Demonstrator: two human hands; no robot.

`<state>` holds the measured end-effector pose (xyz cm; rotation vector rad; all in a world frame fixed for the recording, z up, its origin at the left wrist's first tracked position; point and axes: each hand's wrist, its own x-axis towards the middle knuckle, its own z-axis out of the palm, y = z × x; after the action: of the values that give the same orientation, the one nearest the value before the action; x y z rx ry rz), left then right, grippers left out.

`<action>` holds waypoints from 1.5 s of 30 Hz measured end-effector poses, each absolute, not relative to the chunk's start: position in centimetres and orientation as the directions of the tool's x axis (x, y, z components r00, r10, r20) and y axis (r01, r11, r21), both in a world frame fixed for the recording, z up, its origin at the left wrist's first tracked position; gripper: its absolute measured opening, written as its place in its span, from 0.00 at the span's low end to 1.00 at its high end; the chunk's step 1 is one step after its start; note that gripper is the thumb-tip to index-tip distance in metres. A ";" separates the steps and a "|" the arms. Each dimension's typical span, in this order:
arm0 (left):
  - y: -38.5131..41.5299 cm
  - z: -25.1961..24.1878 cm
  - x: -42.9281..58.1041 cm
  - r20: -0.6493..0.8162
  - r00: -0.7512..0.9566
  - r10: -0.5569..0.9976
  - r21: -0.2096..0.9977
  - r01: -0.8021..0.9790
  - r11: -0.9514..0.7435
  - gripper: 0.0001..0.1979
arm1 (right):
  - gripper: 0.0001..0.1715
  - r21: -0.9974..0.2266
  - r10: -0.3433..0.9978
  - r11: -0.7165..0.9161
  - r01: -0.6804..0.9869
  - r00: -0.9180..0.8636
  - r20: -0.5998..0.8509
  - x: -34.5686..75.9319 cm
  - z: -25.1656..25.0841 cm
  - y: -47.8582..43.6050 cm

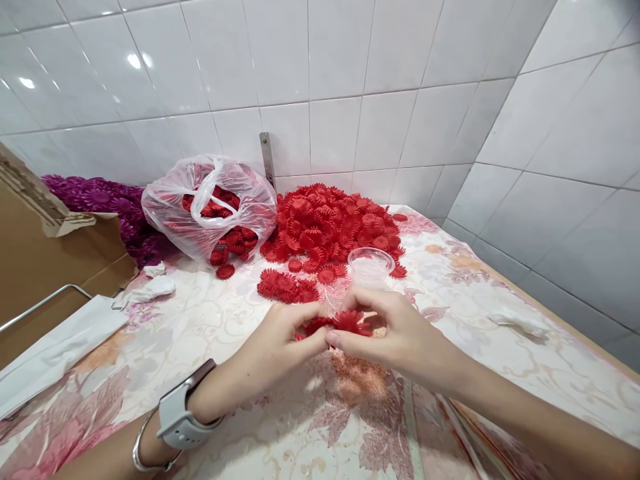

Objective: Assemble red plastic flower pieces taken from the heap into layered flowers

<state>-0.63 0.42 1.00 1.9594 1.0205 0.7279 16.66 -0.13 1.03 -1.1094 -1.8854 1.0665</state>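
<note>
Two hands, head view, fingertips together over table (210,320). Left hand (285,337) and right hand (395,333) both pinched narrow on red flower (351,322), held just above cloth, mid-table. Cup (371,267) just behind right hand. Red pile (330,223) further back by wall; small cluster (285,285) left of cup. Bag (210,207) of red flowers left of pile, purple flowers (100,197) beyond. Watch (177,413) on left wrist

Purple flowers (100,197) lie heaped between a cardboard box (50,260) and a plastic bag (210,203).
</note>
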 end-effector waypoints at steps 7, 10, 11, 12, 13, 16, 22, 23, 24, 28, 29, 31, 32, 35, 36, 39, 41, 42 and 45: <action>0.4 1.3 -0.2 -0.087 0.547 0.832 0.989 0.149 0.005 0.10 | 0.15 -0.991 0.838 0.070 0.113 -0.546 -0.003 16.8 0.4 0.9; 0.4 0.9 0.0 -0.150 0.576 0.803 0.984 0.006 0.180 0.12 | 0.14 -0.954 0.819 -0.224 -0.200 -0.569 -0.073 16.2 -0.6 0.7; 0.4 0.7 0.0 -0.152 0.577 0.803 0.978 -0.028 0.205 0.13 | 0.14 -0.924 0.820 -0.268 -0.271 -0.568 -0.071 16.0 -0.8 0.6; 0.4 0.4 0.0 -0.150 0.568 0.809 0.974 -0.057 0.220 0.13 | 0.14 -0.900 0.825 -0.292 -0.324 -0.561 -0.066 15.8 -0.9 0.5; 0.4 0.1 -0.1 -0.151 0.559 0.816 0.970 -0.078 0.232 0.13 | 0.14 -0.884 0.833 -0.304 -0.356 -0.549 -0.066 15.7 -1.0 0.4; 0.5 -0.4 -0.2 -0.168 0.546 0.821 0.956 -0.113 0.271 0.13 | 0.13 -0.865 0.866 -0.315 -0.390 -0.490 -0.094 15.4 -0.9 0.1; 0.6 -0.8 0.2 -0.193 0.526 0.828 0.916 -0.206 0.344 0.10 | 0.14 -0.863 0.902 -0.286 -0.416 -0.420 -0.096 15.0 -1.2 -0.2; 0.6 -0.9 0.2 -0.194 0.515 0.835 0.913 -0.218 0.346 0.10 | 0.14 -0.861 0.905 -0.277 -0.427 -0.418 -0.084 15.0 -1.3 -0.3; 0.6 -0.9 0.2 -0.191 0.508 0.840 0.911 -0.227 0.345 0.09 | 0.14 -0.856 0.905 -0.273 -0.440 -0.418 -0.074 15.0 -1.5 -0.3; 0.4 -0.7 0.1 -0.158 0.514 0.843 0.922 -0.228 0.312 0.08 | 0.13 -0.831 0.902 -0.285 -0.477 -0.427 -0.064 15.3 -1.3 -0.1; 0.4 -0.5 0.0 -0.145 0.517 0.844 0.927 -0.227 0.299 0.08 | 0.14 -0.826 0.905 -0.283 -0.488 -0.420 -0.062 15.4 -1.2 0.0; 0.2 0.0 -0.1 -0.119 0.525 0.843 0.935 -0.225 0.272 0.09 | 0.15 -0.823 0.917 -0.260 -0.506 -0.395 -0.047 15.8 -0.9 0.3; 0.2 0.2 -0.1 -0.108 0.537 0.836 0.939 -0.222 0.264 0.10 | 0.16 -0.828 0.923 -0.246 -0.505 -0.383 -0.041 15.9 -0.8 0.5; 0.2 0.7 -0.1 -0.098 0.547 0.832 0.953 -0.188 0.236 0.11 | 0.18 -0.878 0.940 -0.174 -0.446 -0.340 -0.014 16.0 -0.8 0.8; 0.4 0.8 -0.1 -0.099 0.519 0.849 0.960 -0.176 0.219 0.10 | 0.18 -0.908 0.946 -0.138 -0.396 -0.325 -0.002 16.0 -0.9 0.9; 1.1 0.7 -0.4 -0.109 0.318 0.942 0.977 -0.143 0.161 0.09 | 0.19 -0.996 0.960 0.025 -0.082 -0.277 0.047 16.0 -1.3 1.0; 1.7 0.5 -0.7 -0.141 0.176 0.974 0.978 -0.128 0.164 0.10 | 0.18 -0.969 0.961 0.148 0.198 -0.259 0.094 16.0 -1.5 0.9; 2.0 0.4 -0.8 -0.153 0.131 0.979 0.977 -0.128 0.170 0.11 | 0.16 -0.923 0.957 0.210 0.323 -0.259 0.128 16.0 -1.7 0.9; 2.3 0.0 -1.0 -0.125 0.108 0.986 0.981 -0.137 0.139 0.11 | 0.11 -0.738 0.912 0.400 0.543 -0.313 0.264 15.9 -2.1 0.6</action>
<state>-0.98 2.30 -0.05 1.0522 1.0918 1.1056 15.91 0.59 -2.06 -1.2388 -1.9865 0.7029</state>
